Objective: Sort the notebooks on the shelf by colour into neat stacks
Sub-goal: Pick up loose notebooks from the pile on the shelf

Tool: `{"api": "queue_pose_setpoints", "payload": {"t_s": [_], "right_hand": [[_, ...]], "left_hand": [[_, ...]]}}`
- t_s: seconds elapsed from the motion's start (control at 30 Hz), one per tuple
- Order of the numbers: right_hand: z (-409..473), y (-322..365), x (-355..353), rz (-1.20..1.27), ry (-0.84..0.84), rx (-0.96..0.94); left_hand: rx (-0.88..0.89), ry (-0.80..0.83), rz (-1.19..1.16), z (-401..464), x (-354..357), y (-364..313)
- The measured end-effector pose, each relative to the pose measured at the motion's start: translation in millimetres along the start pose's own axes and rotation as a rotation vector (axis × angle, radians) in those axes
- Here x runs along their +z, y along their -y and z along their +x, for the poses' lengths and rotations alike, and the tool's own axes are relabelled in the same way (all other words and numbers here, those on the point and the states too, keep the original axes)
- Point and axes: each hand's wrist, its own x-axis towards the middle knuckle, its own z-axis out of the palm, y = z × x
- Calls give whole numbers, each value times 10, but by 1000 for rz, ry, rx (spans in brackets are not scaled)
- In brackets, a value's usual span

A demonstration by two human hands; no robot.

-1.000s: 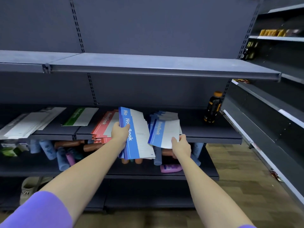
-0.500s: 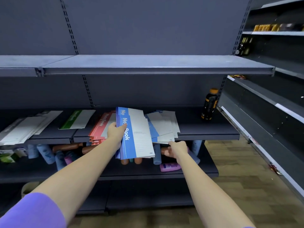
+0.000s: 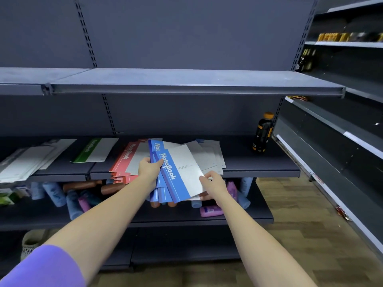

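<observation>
My left hand (image 3: 148,168) grips the spine side of a bundle of blue notebooks (image 3: 178,175), held tilted in front of the middle shelf (image 3: 259,172). At the bundle's lower right edge, my right hand (image 3: 213,182) pinches the top blue notebook. Behind the bundle several more notebooks (image 3: 209,156) lie fanned on the shelf, white sides up. A stack of red notebooks (image 3: 126,162) lies left of my left hand. Further left sit a green notebook (image 3: 94,150) and a spread of white or grey notebooks (image 3: 31,160).
A dark bottle with an orange cap (image 3: 263,132) stands at the right end of the middle shelf. Toiletry bottles and tubes (image 3: 68,195) lie on the shelf below. The shelf above (image 3: 186,79) is bare. Another shelving unit (image 3: 342,129) runs along the right.
My right hand put a blue notebook down on the shelf pile, then came back to the bundle in my left hand and now pinches its top notebook. The bundle sits slightly lower.
</observation>
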Motion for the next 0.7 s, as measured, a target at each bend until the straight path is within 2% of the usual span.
{"api": "queue_pose_setpoints", "payload": {"t_s": [0.1, 0.27, 0.37, 0.47, 0.6, 0.7], "right_hand": [[109, -16, 74, -123, -59, -54], [44, 45, 48, -135, -239, -19], [61, 9, -83, -327, -365, -10], [143, -1, -184, -405, -370, 16], [193, 69, -164, -335, -329, 71], [174, 100, -81, -253, -369, 138]], "left_hand": [[10, 12, -13, -35, 23, -14], [47, -14, -52, -43, -12, -53], [54, -79, -48, 12, -96, -108], [89, -118, 46, 81, -196, -161], [76, -119, 12, 115, -265, -190], [78, -108, -5, 123, -244, -192]]}}
